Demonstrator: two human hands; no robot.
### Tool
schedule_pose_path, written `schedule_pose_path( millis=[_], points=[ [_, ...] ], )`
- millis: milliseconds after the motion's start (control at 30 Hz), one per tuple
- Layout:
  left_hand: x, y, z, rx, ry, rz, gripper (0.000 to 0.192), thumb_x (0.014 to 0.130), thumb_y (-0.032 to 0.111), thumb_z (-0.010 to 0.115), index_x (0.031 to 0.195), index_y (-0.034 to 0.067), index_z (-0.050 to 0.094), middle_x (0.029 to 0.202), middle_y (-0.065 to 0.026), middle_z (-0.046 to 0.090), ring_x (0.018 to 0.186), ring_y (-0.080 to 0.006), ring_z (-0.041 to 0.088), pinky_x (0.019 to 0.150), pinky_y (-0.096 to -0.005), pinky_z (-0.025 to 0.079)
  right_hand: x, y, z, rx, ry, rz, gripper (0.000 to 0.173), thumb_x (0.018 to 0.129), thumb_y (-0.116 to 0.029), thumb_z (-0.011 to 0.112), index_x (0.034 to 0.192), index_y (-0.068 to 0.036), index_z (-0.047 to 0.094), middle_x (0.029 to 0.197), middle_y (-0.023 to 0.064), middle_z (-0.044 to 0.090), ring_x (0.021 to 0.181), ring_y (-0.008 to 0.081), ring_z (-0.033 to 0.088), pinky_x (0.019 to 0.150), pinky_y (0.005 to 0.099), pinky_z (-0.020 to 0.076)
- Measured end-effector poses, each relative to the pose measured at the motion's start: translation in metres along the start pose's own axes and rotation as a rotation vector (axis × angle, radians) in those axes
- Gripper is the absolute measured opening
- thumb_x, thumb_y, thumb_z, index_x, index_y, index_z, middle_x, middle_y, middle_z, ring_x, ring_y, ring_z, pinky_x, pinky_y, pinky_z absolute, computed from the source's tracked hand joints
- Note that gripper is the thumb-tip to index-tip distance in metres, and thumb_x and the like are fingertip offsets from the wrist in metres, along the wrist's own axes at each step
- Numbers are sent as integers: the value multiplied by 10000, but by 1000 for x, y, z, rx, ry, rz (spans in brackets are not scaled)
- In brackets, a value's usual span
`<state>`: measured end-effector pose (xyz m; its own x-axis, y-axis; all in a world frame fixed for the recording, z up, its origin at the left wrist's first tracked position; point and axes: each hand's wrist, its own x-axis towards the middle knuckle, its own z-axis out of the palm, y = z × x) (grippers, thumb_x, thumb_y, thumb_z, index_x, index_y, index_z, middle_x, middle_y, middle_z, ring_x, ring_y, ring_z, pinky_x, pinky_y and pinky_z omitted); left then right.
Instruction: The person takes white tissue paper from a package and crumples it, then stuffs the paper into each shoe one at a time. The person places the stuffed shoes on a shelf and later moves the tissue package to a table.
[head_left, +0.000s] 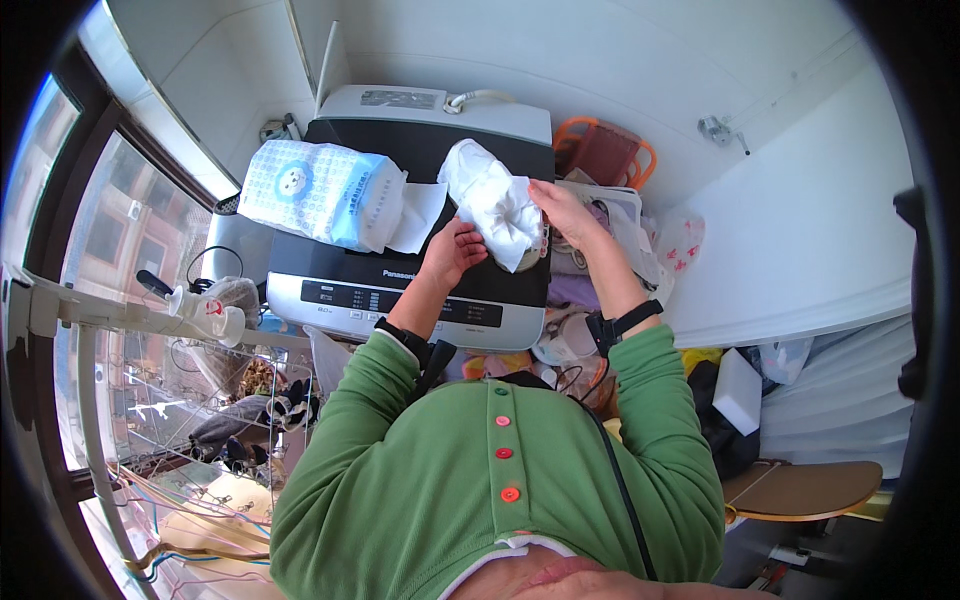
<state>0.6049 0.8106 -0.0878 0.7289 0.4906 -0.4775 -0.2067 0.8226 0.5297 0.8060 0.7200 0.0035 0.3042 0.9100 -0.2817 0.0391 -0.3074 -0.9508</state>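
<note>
A crumpled bundle of white tissue or cloth (491, 199) lies between my hands over the dark lid of a Panasonic washing machine (300, 259); what is inside it, if anything, is hidden. My right hand (562, 211) pinches the bundle's upper right edge between thumb and fingers. At its lower left side, my left hand (455, 251) has its fingers half curled and touches or nearly touches the bundle; a firm hold cannot be told. To the left, a soft pack of tissues (322, 191), white and blue with a cartoon animal face, lies on the lid with one white sheet (420, 216) sticking out.
Right of the washer stand an orange-framed folding stool (604, 154) and piled cloths and bags (577, 289). At the left are a window, a white metal rack (94, 420) and wire hangers (217, 487). A brown board (806, 489) and a white block (737, 391) are at the lower right.
</note>
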Motion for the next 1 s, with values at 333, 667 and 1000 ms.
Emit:
schedule_pose_path(
  millis=[333,667,1000],
  points=[
    [-1,2,5,20,-45,2,256,989,313,449,1026,68,511,959,-109,592,879,-257,596,865,-410,510,-7,12,9,164,140,-100,589,1000,-481,443,1323,8,499,1270,87,572,1177,163,514,1020,318,380],
    [-26,-1,-1,-14,20,69,284,977,309,486,1099,54,508,988,-115,598,867,-255,605,821,-403,525,-47,45,-2,-249,365,-359,250,962,-187,579,1085,17,654,887,55,685,791,121,621,704,264,497],
    [-17,-17,8,6,-58,38,323,979,337,462,1103,45,522,1056,-110,571,981,-293,568,928,-442,474,-50,70,17,72,362,-270,296,976,-168,556,1204,16,596,1012,49,657,871,99,608,743,246,504]
  ],
)
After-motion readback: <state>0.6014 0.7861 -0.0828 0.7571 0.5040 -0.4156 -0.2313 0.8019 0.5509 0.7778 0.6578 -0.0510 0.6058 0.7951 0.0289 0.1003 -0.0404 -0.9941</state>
